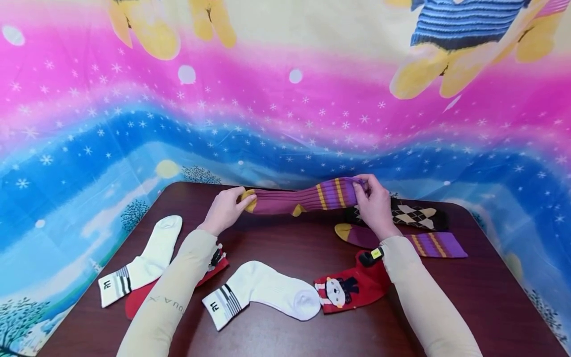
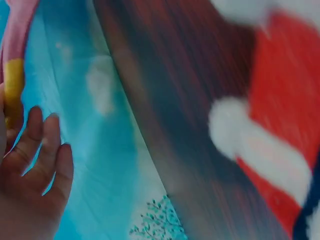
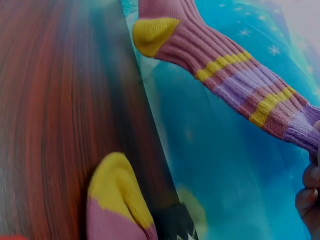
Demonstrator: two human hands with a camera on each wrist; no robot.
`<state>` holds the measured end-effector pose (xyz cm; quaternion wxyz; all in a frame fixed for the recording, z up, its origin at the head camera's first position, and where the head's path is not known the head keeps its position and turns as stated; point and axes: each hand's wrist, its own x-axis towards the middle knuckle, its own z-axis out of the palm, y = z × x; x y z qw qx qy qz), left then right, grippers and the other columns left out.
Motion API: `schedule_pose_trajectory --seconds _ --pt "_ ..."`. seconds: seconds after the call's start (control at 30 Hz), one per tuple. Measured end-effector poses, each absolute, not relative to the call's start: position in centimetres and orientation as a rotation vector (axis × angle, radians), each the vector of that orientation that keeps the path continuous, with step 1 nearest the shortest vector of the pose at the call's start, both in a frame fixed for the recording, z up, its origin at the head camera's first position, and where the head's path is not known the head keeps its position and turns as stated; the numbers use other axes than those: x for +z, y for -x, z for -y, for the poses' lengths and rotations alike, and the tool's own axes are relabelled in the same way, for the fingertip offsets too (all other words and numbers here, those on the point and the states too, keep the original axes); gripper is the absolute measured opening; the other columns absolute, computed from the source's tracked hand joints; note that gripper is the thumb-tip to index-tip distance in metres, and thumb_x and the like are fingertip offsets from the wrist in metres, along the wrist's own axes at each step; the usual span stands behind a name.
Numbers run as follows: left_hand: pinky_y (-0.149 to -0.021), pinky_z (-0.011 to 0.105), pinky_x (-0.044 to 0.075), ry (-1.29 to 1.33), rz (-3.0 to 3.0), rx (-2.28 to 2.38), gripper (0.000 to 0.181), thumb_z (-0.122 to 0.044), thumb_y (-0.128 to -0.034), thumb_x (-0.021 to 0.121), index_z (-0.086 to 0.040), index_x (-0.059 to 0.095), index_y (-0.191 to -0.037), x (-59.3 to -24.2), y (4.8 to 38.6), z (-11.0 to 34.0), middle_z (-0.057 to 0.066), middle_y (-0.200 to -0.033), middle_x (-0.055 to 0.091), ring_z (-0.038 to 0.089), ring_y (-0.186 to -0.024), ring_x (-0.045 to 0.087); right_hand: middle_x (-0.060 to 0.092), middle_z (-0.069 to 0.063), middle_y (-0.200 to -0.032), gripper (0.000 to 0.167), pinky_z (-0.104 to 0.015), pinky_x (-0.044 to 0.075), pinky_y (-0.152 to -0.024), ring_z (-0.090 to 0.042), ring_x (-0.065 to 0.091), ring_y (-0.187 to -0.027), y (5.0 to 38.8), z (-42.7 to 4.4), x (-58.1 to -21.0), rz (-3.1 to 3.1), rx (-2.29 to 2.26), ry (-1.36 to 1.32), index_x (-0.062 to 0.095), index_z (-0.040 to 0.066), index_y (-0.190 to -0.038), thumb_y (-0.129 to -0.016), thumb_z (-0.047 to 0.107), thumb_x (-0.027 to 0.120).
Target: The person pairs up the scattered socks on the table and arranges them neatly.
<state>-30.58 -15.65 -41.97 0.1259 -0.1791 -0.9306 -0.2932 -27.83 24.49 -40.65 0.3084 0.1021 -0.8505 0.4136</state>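
Note:
A purple ribbed sock point(image 1: 285, 201) with yellow toe, heel and stripes is stretched level above the far part of the table. My left hand point(image 1: 225, 210) pinches its yellow toe between thumb and fingers. At the other end, my right hand point(image 1: 373, 202) pinches the purple cuff. In the right wrist view the sock's ribbed leg point(image 3: 235, 85) runs to the fingers at the right edge. A matching purple sock point(image 1: 439, 245) lies flat on the table, partly hidden by my right forearm.
A black argyle sock point(image 1: 417, 216) lies at the back right. Two white socks point(image 1: 156, 248) point(image 1: 276, 292) rest left and front centre. One red sock point(image 1: 363, 287) lies near my right forearm; another red sock point(image 1: 140, 297) is partly under my left arm. A printed cloth backdrop point(image 1: 285, 114) stands behind the table point(image 1: 267, 248).

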Motion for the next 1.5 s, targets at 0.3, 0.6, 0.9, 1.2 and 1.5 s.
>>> schedule_pose_trajectory --seconds 0.3,0.6,0.9,1.2,1.5 --pt "-0.072 0.040 0.047 0.630 2.622 -1.040 0.012 -0.016 -0.1080 0.051 -0.008 0.057 -0.114 -41.3 29.7 13.3 0.009 -0.104 0.066 0.025 -0.083 0.056 0.055 -0.005 -0.074 0.019 -0.026 0.035 -0.054 -0.019 0.045 -0.059 27.0 -26.7 -40.0 2.167 1.062 -0.214 0.069 0.012 -0.120 -0.104 0.020 0.062" --pt "-0.071 0.037 0.047 0.670 2.562 -1.182 0.008 -0.011 -0.1062 0.053 -0.006 0.056 -0.113 -40.8 28.8 11.0 0.010 -0.107 0.069 0.023 -0.083 0.059 0.056 -0.006 -0.073 0.021 -0.024 0.035 -0.052 -0.017 0.044 -0.055 25.6 -28.8 -40.0 2.173 1.051 -0.173 0.069 0.013 -0.122 -0.104 0.022 0.061" --pt "-0.078 0.036 0.054 0.724 2.512 -1.336 0.007 -0.013 -0.1022 0.064 -0.008 0.060 -0.106 -40.4 28.4 8.9 0.003 -0.096 0.070 0.018 -0.086 0.065 0.054 -0.008 -0.074 0.022 -0.025 0.034 -0.055 -0.016 0.043 -0.059 24.4 -31.2 -40.1 2.158 1.038 -0.125 0.068 0.010 -0.121 -0.104 0.021 0.061" --pt "-0.076 0.033 0.053 0.767 2.472 -1.401 0.008 -0.013 -0.1010 0.066 -0.008 0.062 -0.107 -40.3 27.9 6.5 0.002 -0.093 0.067 0.017 -0.083 0.064 0.063 -0.010 -0.084 0.024 -0.021 0.040 -0.062 -0.007 0.053 -0.069 23.0 -33.1 -39.8 2.164 1.021 0.008 0.067 0.006 -0.121 -0.103 0.021 0.061" --pt "-0.076 0.031 0.052 0.833 2.456 -1.437 0.009 -0.011 -0.1009 0.066 -0.009 0.061 -0.108 -40.3 27.4 4.1 0.000 -0.093 0.067 0.017 -0.082 0.063 0.067 -0.009 -0.115 0.030 -0.017 0.045 -0.075 -0.002 0.060 -0.092 22.2 -35.1 -39.3 2.127 1.190 0.155 0.058 0.001 -0.128 -0.107 0.020 0.053"
